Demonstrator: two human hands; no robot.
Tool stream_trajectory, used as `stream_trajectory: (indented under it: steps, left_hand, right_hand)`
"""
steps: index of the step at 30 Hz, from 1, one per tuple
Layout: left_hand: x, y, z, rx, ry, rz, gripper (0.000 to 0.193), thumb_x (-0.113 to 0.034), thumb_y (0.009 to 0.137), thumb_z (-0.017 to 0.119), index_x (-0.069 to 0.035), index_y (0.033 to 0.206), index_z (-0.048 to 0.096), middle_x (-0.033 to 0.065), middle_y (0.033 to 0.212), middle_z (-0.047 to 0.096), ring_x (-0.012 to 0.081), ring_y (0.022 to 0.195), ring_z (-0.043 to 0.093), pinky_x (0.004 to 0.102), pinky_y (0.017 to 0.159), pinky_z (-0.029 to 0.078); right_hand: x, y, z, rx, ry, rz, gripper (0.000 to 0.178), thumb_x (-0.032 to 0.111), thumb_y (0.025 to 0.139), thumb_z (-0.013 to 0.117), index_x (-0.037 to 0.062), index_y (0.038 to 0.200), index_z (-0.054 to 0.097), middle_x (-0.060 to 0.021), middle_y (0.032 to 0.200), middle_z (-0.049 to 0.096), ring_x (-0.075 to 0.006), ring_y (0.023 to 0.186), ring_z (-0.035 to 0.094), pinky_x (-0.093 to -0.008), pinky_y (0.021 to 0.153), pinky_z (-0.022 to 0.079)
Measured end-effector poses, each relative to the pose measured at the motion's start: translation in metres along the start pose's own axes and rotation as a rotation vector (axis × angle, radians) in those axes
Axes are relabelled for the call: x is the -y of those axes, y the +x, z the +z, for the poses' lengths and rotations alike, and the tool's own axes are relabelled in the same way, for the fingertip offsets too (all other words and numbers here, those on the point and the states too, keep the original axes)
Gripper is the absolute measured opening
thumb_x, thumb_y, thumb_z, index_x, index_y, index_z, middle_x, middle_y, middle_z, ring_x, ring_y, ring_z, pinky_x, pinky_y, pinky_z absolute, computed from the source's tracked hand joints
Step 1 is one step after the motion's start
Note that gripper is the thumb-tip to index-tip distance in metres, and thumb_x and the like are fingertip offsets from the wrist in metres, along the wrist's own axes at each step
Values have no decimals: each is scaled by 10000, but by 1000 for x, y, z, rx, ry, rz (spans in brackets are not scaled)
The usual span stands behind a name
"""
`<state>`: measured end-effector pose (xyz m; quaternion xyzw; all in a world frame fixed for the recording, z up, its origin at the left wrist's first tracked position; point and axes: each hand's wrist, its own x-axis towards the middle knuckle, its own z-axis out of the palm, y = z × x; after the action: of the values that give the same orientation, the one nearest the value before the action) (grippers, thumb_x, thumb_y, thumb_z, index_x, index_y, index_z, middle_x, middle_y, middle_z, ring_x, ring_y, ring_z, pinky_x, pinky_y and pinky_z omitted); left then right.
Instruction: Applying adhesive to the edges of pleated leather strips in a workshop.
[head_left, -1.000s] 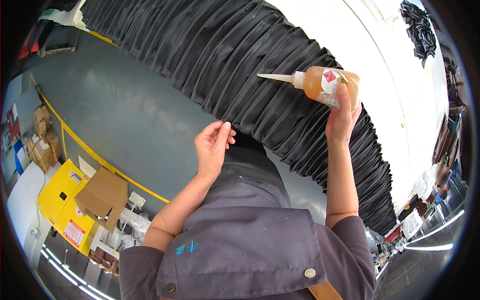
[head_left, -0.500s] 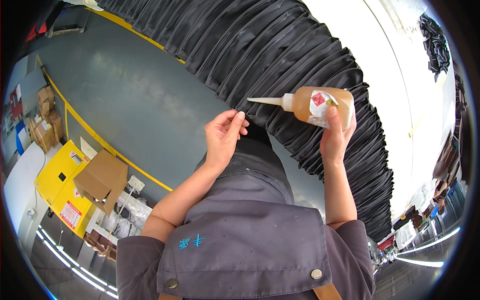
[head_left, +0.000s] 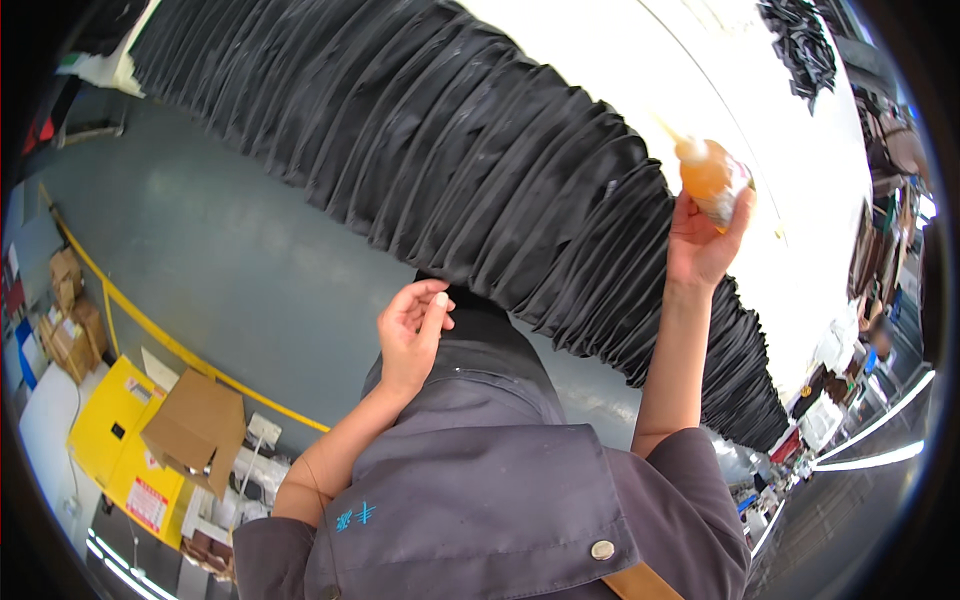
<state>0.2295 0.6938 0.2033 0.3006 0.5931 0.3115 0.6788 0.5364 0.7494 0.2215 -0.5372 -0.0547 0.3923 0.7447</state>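
My right hand [head_left: 705, 240] is wrapped round the lower part of a squeeze bottle [head_left: 710, 175] with amber liquid inside. The bottle tilts with its pale nozzle pointing up and to the left, over the white table; motion blurs it. Long rows of overlapping black fabric pieces [head_left: 400, 140] lie along the near side of the table. Beside their near edge, my left hand [head_left: 410, 335] is half curled, thumb tip close to the index finger. Anything between those fingertips is too small to make out.
The white table [head_left: 620, 60] curves away to the right, with a heap of black strips [head_left: 800, 50] at its far side. On the left, past the grey floor [head_left: 240, 250], stand a yellow cabinet [head_left: 110, 405], an open cardboard box [head_left: 195, 430] and stacked cartons [head_left: 70, 335].
My right hand has carried the bottle up and away from me, from above the black fabric to over the white table, turning its nozzle upward. My left hand remains curled near the fabric edge.
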Motion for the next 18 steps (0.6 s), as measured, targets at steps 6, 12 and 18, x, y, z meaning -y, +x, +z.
stream_trajectory:
  steps: [6, 12, 18]
  left_hand:
    - [-1, 7, 6, -45, 44, 5, 115, -74, 809, 623, 25, 853, 587, 56, 723, 599, 78, 615, 547, 191, 549, 440]
    - [-3, 8, 7, -49, 51, -1, 112, -80, 803, 633, 21, 823, 589, 44, 695, 600, 71, 579, 537, 187, 536, 431]
    - [-4, 9, 8, -63, 103, 13, 109, -80, 803, 631, 18, 810, 585, 43, 690, 598, 71, 571, 536, 187, 528, 426]
  right_hand:
    - [-3, 2, 9, -4, -295, -143, 432, 323, 836, 568, 56, 1156, 451, -92, 1066, 539, -184, 969, 553, -322, 773, 514]
    - [-6, 4, 15, 50, -374, -203, 424, 290, 838, 575, 13, 1139, 465, -89, 1025, 544, -175, 956, 552, -346, 788, 497]
    - [-11, 7, 18, 41, -388, -219, 414, 291, 832, 584, 6, 1112, 476, -86, 1012, 545, -172, 943, 552, -349, 775, 492]
